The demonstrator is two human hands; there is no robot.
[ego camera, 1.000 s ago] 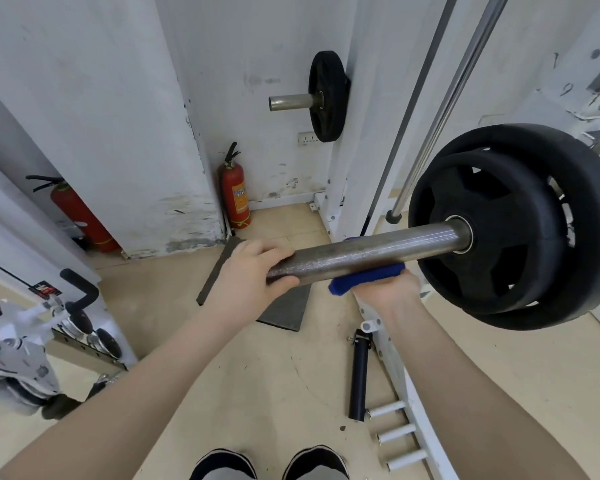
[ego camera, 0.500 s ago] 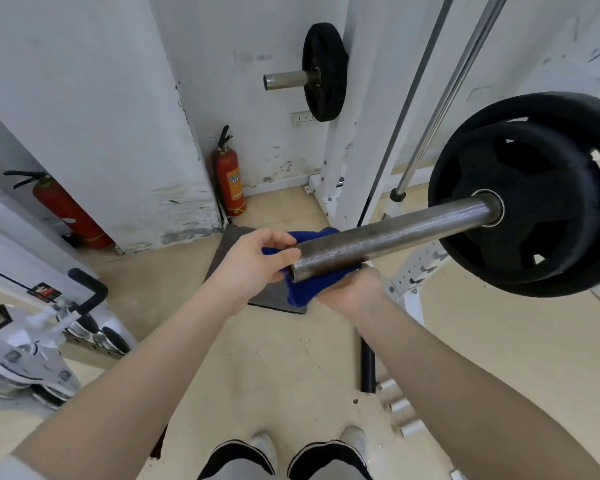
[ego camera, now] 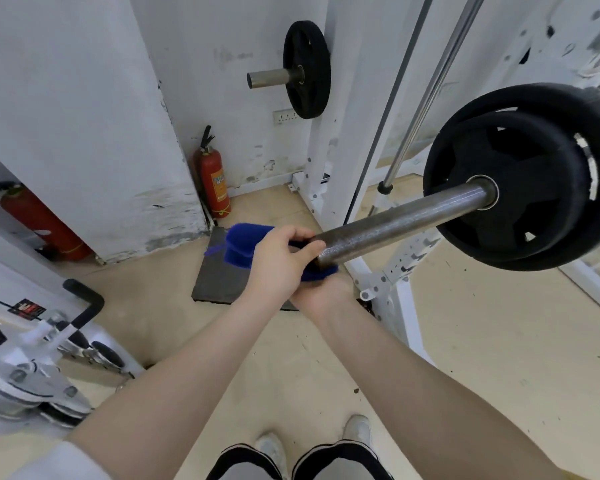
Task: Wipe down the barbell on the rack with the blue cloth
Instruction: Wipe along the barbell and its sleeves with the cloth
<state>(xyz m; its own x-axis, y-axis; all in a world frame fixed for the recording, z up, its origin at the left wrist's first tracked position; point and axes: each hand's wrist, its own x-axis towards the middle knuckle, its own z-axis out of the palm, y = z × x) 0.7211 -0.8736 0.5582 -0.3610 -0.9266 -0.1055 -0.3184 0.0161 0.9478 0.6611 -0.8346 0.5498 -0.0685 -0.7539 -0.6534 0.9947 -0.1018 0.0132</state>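
Observation:
The barbell's steel sleeve [ego camera: 402, 221] runs from the black weight plates [ego camera: 520, 174] at the right down-left to its free end in front of me. The blue cloth [ego camera: 243, 244] bunches over that free end. My left hand [ego camera: 278, 265] closes over the cloth at the sleeve's tip. Beneath the tip, my right hand [ego camera: 323, 294] cups the cloth's lower edge, palm up and mostly hidden by the left hand.
The white rack upright [ego camera: 399, 306] stands right below the sleeve, with a chrome guide rod [ego camera: 426, 95] behind. A second plate on a peg [ego camera: 305, 69] hangs on the wall. Two red fire extinguishers [ego camera: 212, 181] and a grey floor mat [ego camera: 219, 282] lie beyond my hands. Machine parts [ego camera: 42, 368] sit at left.
The right hand with the cloth slid left along the sleeve to its free end. The left hand went from gripping bare steel to closing over the cloth at the tip.

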